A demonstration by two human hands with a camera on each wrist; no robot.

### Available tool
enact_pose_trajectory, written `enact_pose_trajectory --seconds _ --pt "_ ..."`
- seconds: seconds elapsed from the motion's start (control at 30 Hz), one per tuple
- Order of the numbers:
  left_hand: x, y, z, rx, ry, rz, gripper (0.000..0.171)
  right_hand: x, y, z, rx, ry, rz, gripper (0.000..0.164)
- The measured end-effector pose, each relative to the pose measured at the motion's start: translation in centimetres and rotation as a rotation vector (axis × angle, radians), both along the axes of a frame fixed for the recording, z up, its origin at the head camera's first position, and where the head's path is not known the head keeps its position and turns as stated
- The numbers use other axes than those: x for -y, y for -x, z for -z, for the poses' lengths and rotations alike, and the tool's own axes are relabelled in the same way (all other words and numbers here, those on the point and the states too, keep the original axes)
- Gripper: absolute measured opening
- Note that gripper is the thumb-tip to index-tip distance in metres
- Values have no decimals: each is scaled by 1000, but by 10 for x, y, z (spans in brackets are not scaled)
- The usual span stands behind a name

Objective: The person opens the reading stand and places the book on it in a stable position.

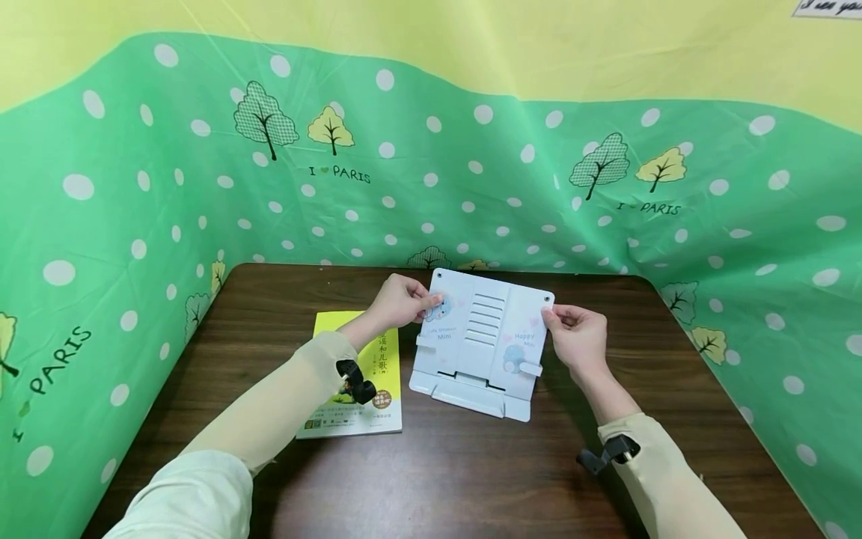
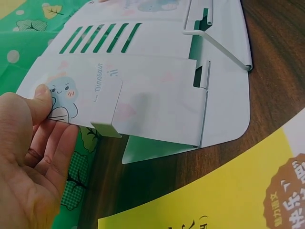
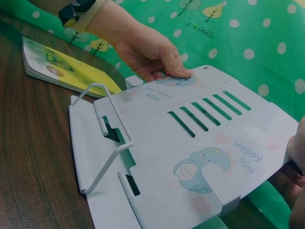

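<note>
A pale blue plastic book stand (image 1: 481,340) (image 2: 143,95) (image 3: 200,157) stands tilted on the dark wooden table (image 1: 465,471), with cartoon prints and a slotted middle. My left hand (image 1: 404,301) (image 2: 33,157) pinches its upper left edge, thumb on the front. That hand (image 3: 152,52) shows also in the right wrist view, thumb on the cartoon print. My right hand (image 1: 575,333) (image 3: 296,152) pinches the upper right edge. A white wire page holder (image 3: 107,138) (image 2: 217,45) lies over the stand's bottom ledge. A yellow book (image 1: 360,389) (image 2: 228,200) (image 3: 62,67) lies flat to the left of the stand, under my left forearm.
A green dotted cloth (image 1: 135,187) with tree prints walls the table on three sides. Bare table surface lies in front of the stand and to its right.
</note>
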State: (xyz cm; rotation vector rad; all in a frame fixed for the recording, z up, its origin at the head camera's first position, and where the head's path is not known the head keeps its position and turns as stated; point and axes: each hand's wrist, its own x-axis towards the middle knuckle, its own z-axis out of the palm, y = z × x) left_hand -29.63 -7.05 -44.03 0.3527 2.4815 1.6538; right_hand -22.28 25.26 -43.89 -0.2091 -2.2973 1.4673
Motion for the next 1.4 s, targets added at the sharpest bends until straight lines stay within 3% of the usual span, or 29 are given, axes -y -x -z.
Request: enact_pose_trajectory --seconds 0.77,1.4 --pt "2 -11 2 22 -50 -18 25 0 12 -4 68 -25 -34 25" --pt "3 -16 6 22 -74 -29 25 -2 18 1 61 -40 -44 24"
